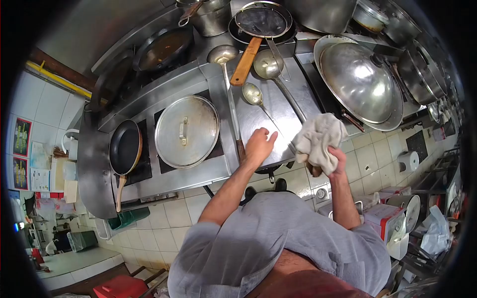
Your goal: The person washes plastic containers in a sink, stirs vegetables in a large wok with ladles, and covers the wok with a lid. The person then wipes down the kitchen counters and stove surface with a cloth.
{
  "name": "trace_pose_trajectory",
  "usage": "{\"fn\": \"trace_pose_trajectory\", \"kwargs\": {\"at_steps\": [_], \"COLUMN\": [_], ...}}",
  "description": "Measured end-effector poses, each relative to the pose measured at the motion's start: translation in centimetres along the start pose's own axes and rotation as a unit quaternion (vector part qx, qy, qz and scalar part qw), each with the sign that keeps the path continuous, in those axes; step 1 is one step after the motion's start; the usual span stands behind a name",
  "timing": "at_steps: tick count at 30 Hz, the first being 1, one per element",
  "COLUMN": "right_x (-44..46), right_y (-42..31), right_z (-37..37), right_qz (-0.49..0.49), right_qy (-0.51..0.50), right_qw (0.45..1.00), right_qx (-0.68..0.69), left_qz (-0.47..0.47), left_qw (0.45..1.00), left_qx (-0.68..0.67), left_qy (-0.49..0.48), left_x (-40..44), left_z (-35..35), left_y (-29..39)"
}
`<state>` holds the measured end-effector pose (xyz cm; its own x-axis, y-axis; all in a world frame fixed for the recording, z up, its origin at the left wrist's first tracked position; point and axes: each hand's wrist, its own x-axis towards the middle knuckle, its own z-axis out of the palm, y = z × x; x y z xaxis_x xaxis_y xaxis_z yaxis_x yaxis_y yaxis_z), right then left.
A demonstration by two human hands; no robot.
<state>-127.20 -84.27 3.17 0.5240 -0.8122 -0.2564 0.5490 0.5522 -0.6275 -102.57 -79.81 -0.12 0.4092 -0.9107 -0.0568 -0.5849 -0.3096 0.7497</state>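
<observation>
- 1 right hand (339, 161): gripping a bunched beige cloth (322, 141), holding it over the near right edge of the stainless-steel worktop (246, 121).
- 1 left hand (261, 146): holding nothing that I am seeing; fingers are spreading loosely, slightly curled, above the worktop's near edge.
- 1 right-hand ladle (266, 67): lying ahead of both hands, bowl resting farther off, long handle running diagonally toward the person and rightward, vanishing behind the cloth. The right hand is lying nearer its handle end; whether cloth and metal are touching, I cannot tell.
- 1 brown piece (314, 170): poking out below the cloth; its owner is staying unclear.
- 1 left-hand ladle (222, 53): pointing its handle toward the person, wooden grip ending just beside the left wrist.
- 1 small serving spoon (252, 93): lying between the 2 ladles, thin handle slanting near and rightward.
- 1 wooden-handled strainer (263, 21): resting beyond them, handle reaching between the ladle bowls.
- 1 metal pot lid (171, 134): lying to the left, loop handle facing up.
</observation>
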Motion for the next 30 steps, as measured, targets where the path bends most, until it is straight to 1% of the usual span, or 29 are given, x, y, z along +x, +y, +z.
{"fn": "trace_pose_trajectory", "kwargs": {"at_steps": [1, 3, 4, 6, 7, 9, 11, 13, 14, 17, 19, 20, 22, 23, 25, 26, 28, 29, 30], "right_x": [-0.7, -1.9, -2.4, -3.1, -3.2, -3.4, -3.2, -2.9, -2.7, -2.1, -1.7, -1.6, -1.2, -1.3, -1.4, -1.5, -1.6, -1.6, -1.5], "right_y": [-0.5, -1.4, -1.5, -1.3, -1.0, -0.7, -0.5, -0.7, -0.8, -1.2, -1.4, -1.5, -1.6, -1.7, -1.8, -2.1, -2.3, -2.4, -2.4], "right_z": [-0.9, -2.2, -2.5, -3.2, -4.0, -4.1, -3.6, -3.1, -3.6, -3.3, -3.4, -3.6, -4.3, -4.5, -4.7, -4.6, -4.6, -4.7, -4.8], "right_qz": [0.002, -0.063, -0.065, -0.074, -0.06, -0.039, -0.035, -0.028, -0.009, -0.001, 0.0, 0.006, 0.014, 0.012, -0.002, -0.002, 0.003, 0.01, 0.017], "right_qy": [-0.001, 0.051, 0.051, 0.093, 0.1, 0.097, 0.091, 0.054, 0.046, 0.047, 0.032, 0.033, 0.029, 0.022, 0.022, 0.015, 0.011, 0.013, 0.008], "right_qw": [1.0, 0.996, 0.996, 0.992, 0.992, 0.994, 0.995, 0.998, 0.998, 0.998, 0.999, 0.999, 0.998, 0.998, 0.998, 0.999, 0.999, 0.999, 0.998], "right_qx": [0.0, -0.024, -0.025, -0.042, -0.045, -0.038, -0.03, -0.029, -0.03, -0.046, -0.037, -0.038, -0.047, -0.049, -0.051, -0.052, -0.051, -0.052, -0.059], "left_qz": [0.005, -0.054, -0.052, -0.119, -0.118, -0.18, -0.193, -0.215, -0.217, -0.209, -0.176, -0.177, -0.086, -0.084, -0.053, -0.048, -0.043, -0.042, -0.012], "left_qw": [0.996, 0.984, 0.984, 0.984, 0.984, 0.978, 0.976, 0.972, 0.972, 0.974, 0.978, 0.978, 0.988, 0.987, 0.975, 0.975, 0.96, 0.959, 0.958], "left_qx": [0.091, 0.163, 0.162, 0.128, 0.127, 0.11, 0.102, 0.094, 0.093, 0.081, 0.081, 0.08, 0.014, 0.012, -0.113, -0.112, -0.202, -0.202, -0.204], "left_qy": [-0.007, -0.048, -0.048, -0.039, -0.039, -0.006, 0.0, 0.004, 0.007, 0.033, 0.074, 0.079, 0.126, 0.133, 0.183, 0.188, 0.188, 0.193, 0.2], "left_x": [0.9, 3.1, 3.9, 5.1, 5.4, 5.8, 6.2, 6.4, 6.5, 6.5, 6.3, 6.2, 6.0, 5.3, 4.0, 4.0, 4.3, 5.0, 6.4], "left_z": [1.2, 3.0, 3.7, 4.7, 5.0, 5.3, 5.3, 5.2, 5.2, 5.6, 6.2, 6.5, 7.1, 7.1, 6.7, 6.5, 6.5, 6.6, 6.8], "left_y": [0.5, 1.5, 1.5, 1.5, 1.9, 2.5, 2.5, 2.6, 2.6, 2.1, 1.6, 0.8, -0.5, -0.7, -0.7, -0.7, -0.7, -0.6, -0.3]}}
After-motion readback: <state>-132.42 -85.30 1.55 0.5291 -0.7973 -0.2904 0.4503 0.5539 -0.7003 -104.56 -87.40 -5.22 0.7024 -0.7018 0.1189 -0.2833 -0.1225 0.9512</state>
